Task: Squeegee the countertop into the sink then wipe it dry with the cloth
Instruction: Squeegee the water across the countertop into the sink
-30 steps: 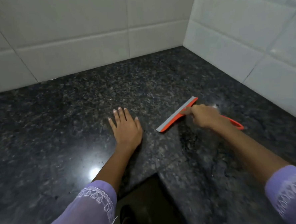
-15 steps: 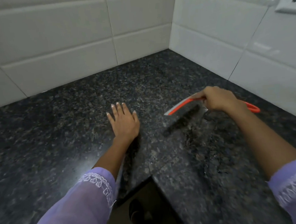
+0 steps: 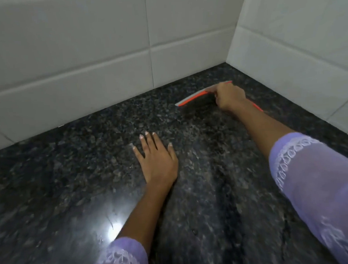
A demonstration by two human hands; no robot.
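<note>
One orange squeegee (image 3: pixel 195 97) in the right hand's (image 3: pixel 229 96) closed grip; left hand (image 3: pixel 156 159) flat, empty, on the countertop (image 3: pixel 70 179).

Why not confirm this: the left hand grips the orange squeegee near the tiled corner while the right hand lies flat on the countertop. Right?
Hands are swapped. In the head view, the right hand grips the orange squeegee near the tiled corner, while the left hand lies flat on the countertop.
</note>
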